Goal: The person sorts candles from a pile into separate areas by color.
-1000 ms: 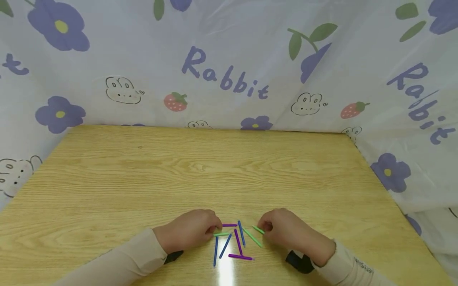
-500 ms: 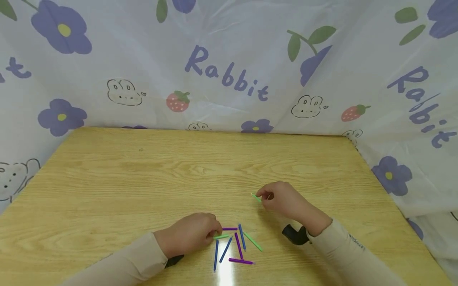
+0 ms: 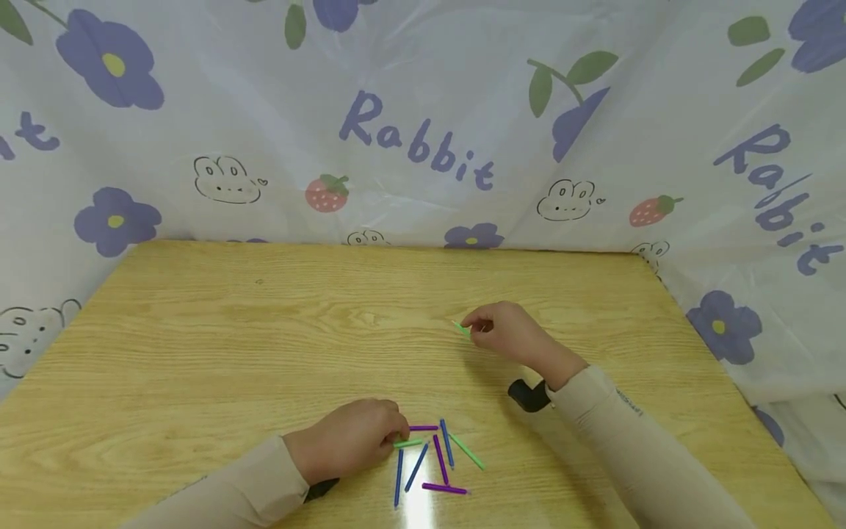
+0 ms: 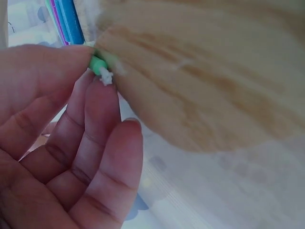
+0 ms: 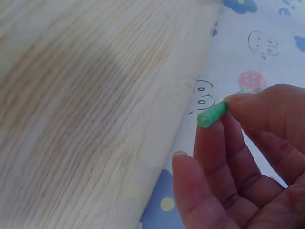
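Note:
My right hand (image 3: 507, 334) is raised over the middle of the table, pinching a thin green candle (image 5: 213, 114) between thumb and fingertips. Farther left and nearer me, my left hand (image 3: 350, 438) pinches another green candle (image 4: 98, 65), whose white wick shows in the left wrist view. Just right of the left hand lie loose candles: a purple one (image 3: 423, 427) behind, a blue one (image 3: 447, 444), a second purple one (image 3: 440, 460) and a green one (image 3: 467, 451). Two more blue candles (image 3: 416, 466) and a third purple candle (image 3: 446, 488) lie closer to me.
The wood-grain table (image 3: 264, 330) reaches back to a white cloth (image 3: 410, 66) printed with rabbits, flowers and strawberries. More of this cloth hangs at both sides. A black wrist mount (image 3: 527, 396) sits under the right wrist, and light glares off the table near the candles.
My right hand has lifted its green candle away from the loose candles, moving up and slightly left in the head view. My left hand has stayed almost still, keeping its candle.

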